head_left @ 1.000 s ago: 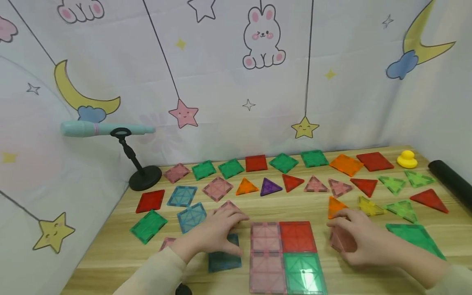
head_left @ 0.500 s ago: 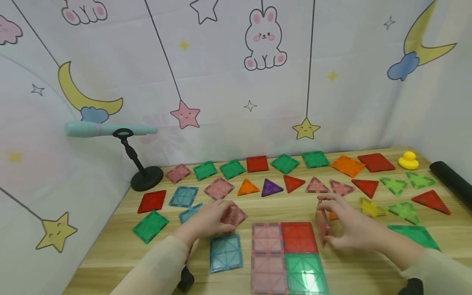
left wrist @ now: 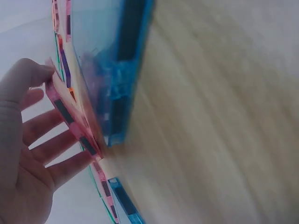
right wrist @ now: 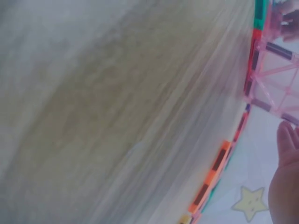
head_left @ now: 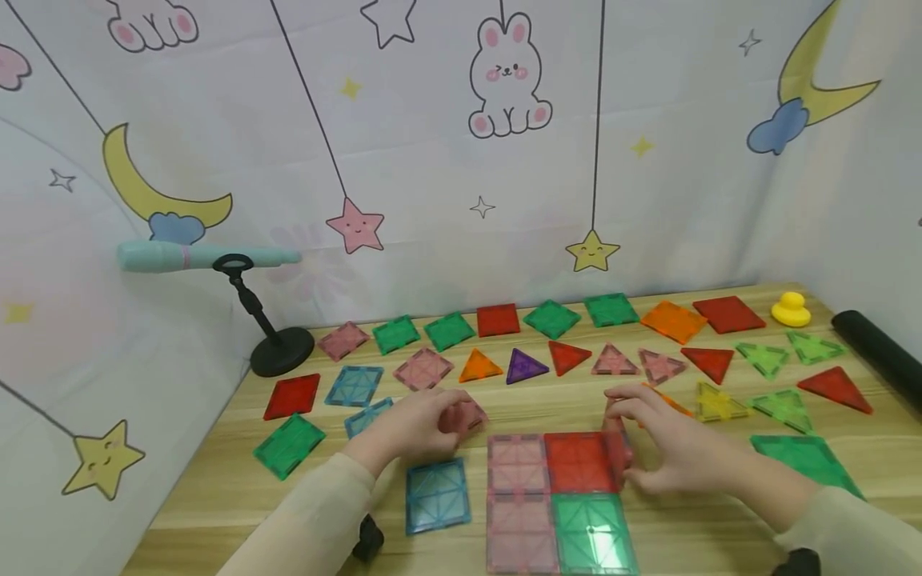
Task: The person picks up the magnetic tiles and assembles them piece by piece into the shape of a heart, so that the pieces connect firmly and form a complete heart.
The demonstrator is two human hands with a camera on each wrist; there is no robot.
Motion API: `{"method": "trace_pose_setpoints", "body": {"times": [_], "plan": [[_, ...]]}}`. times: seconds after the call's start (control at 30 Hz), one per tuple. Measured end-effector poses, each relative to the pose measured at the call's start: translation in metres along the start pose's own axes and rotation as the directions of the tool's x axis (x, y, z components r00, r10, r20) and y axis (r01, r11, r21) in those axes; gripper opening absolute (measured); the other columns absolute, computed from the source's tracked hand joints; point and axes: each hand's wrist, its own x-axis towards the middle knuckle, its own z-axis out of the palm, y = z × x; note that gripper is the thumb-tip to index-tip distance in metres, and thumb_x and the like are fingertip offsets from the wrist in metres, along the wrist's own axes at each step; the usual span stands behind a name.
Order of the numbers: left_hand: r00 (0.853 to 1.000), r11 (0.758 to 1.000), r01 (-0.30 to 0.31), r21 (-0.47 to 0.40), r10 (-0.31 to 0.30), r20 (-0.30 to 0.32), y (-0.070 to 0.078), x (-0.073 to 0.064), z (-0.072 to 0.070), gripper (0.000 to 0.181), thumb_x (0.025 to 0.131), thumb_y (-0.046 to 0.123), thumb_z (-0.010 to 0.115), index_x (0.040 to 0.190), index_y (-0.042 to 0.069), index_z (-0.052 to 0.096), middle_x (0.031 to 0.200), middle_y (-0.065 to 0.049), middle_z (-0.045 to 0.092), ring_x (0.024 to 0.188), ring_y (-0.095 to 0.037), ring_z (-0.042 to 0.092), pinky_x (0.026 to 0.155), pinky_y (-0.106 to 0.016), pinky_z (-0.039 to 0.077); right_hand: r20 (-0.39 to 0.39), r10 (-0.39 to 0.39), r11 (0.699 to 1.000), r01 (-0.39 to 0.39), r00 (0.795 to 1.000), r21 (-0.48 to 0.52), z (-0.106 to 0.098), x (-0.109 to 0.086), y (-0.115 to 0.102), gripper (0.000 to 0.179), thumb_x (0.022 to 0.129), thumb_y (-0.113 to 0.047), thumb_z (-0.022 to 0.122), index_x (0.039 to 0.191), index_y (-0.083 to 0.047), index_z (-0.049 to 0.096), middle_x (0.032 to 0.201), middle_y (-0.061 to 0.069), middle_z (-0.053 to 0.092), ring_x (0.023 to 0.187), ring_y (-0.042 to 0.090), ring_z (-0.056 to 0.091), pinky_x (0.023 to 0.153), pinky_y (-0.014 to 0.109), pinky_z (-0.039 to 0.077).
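Four-part block of square magnetic tiles lies flat on the table: two pink tiles (head_left: 519, 464) at left, a red tile (head_left: 576, 464) and a green tile (head_left: 594, 528) at right. At the red tile's right edge, my right hand (head_left: 673, 440) holds a pink square tile (right wrist: 275, 79) upright between thumb and fingers. Left of the block, my left hand (head_left: 410, 428) pinches another pink square tile (left wrist: 74, 119), tilted, thumb on one edge and fingers behind it. A blue square tile (head_left: 438, 496) lies between that hand and the block.
Loose square and triangular tiles lie in rows behind, including an orange square (head_left: 673, 322) and a purple triangle (head_left: 527, 366). A yellow duck (head_left: 791, 310) sits at back right. A black stand (head_left: 282, 350) holds a pale teal stick at back left. A green tile (head_left: 803, 464) lies at right.
My right hand has raised its pink tile upright and brought it left to the red tile. My left hand has moved off the blue tile and taken hold of a pink tile.
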Motion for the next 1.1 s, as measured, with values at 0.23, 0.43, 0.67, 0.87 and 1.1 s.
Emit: {"method": "trace_pose_setpoints", "body": {"times": [0.23,0.43,0.67,0.87,1.1], "plan": [[0.988,0.987,-0.151,-0.057,0.148,-0.048,0.005,0.002,-0.003,0.035,0.090,0.020,0.062,0.125,0.021,0.061,0.107,0.007,0.064,0.080,-0.007,0.055,0.074,-0.026,0.049,-0.005,0.013,1.000,-0.014,1.000,-0.004,0.000,-0.001,0.000,0.061,0.067,-0.018,0.081,0.119,-0.016,0.048,0.136,0.006,0.038,0.111,0.022,0.051,0.080,0.035,0.052],[0.976,0.973,-0.203,-0.109,0.192,-0.101,0.022,0.010,-0.005,0.029,0.094,0.016,0.056,0.121,0.019,0.065,0.106,0.006,0.066,0.078,-0.009,0.060,0.071,-0.024,0.050,0.026,0.034,0.999,-0.034,0.999,0.009,0.001,0.001,0.000,0.060,0.069,-0.019,0.080,0.121,-0.013,0.050,0.137,0.008,0.038,0.112,0.022,0.050,0.083,0.036,0.051],[0.975,0.977,-0.198,-0.076,0.188,-0.121,0.049,0.032,-0.005,0.026,0.093,0.017,0.058,0.117,0.018,0.068,0.095,0.004,0.068,0.061,-0.007,0.050,0.057,-0.019,0.043,0.065,0.064,0.998,-0.065,0.996,0.020,-0.001,0.001,-0.002,0.062,0.072,-0.021,0.079,0.124,-0.012,0.048,0.138,0.008,0.038,0.112,0.022,0.051,0.083,0.040,0.051],[0.977,0.977,-0.204,-0.065,0.199,-0.074,0.072,0.049,-0.002,0.027,0.093,0.018,0.057,0.118,0.020,0.068,0.105,0.005,0.068,0.064,-0.006,0.051,0.058,-0.017,0.042,0.027,-0.006,1.000,0.006,1.000,0.018,0.001,0.001,0.000,0.062,0.072,-0.019,0.080,0.125,-0.012,0.048,0.137,0.010,0.039,0.108,0.019,0.054,0.083,0.038,0.051],[0.958,0.957,-0.284,-0.062,0.280,-0.068,0.088,0.060,0.002,0.027,0.095,0.019,0.056,0.120,0.020,0.066,0.107,0.007,0.067,0.071,-0.002,0.054,0.065,-0.015,0.044,0.047,0.028,0.998,-0.030,0.999,0.054,0.001,0.000,0.001,0.060,0.076,-0.028,0.078,0.126,-0.012,0.047,0.136,0.008,0.039,0.108,0.019,0.055,0.084,0.038,0.051]]}}
